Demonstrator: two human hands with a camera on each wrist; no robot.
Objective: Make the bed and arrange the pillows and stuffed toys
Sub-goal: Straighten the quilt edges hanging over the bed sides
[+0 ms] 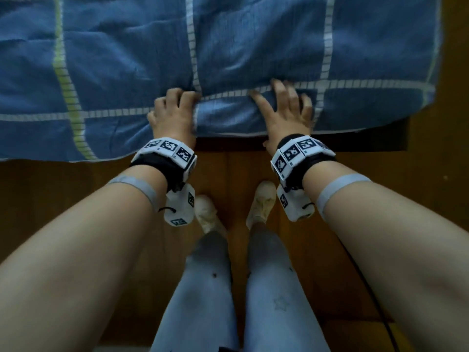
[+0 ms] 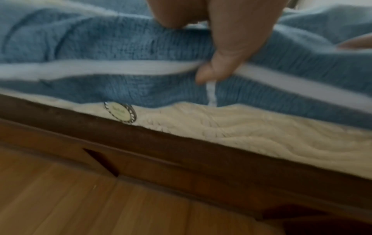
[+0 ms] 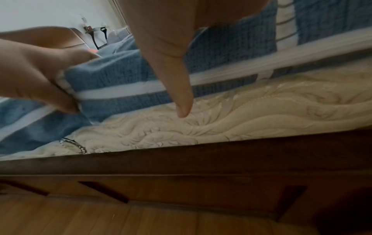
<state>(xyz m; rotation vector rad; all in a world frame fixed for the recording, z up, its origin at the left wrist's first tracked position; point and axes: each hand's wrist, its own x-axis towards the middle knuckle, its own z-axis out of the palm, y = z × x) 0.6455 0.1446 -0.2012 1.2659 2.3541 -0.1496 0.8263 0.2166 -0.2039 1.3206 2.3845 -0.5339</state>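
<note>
A blue blanket (image 1: 253, 47) with white grid stripes and one green stripe covers the bed, its near edge hanging over the side. My left hand (image 1: 175, 110) grips a bunched fold of that edge, fingers curled on top and thumb (image 2: 227, 52) pressed on a white stripe. My right hand (image 1: 284, 110) lies on the blanket a little to the right with its fingers spread flat. Its thumb (image 3: 171, 63) hangs straight down in front of the edge. In the right wrist view the left hand (image 3: 36, 76) holds the folded blanket (image 3: 120, 76) above the cream quilted mattress (image 3: 261, 108).
A dark wooden bed frame (image 3: 201, 159) runs under the mattress, with a round label (image 2: 120, 112) on the mattress side. I stand on a wooden floor (image 1: 380, 199) close to the bed, in white shoes (image 1: 261, 201). The blanket's right end (image 1: 431, 72) stops at the bed's edge.
</note>
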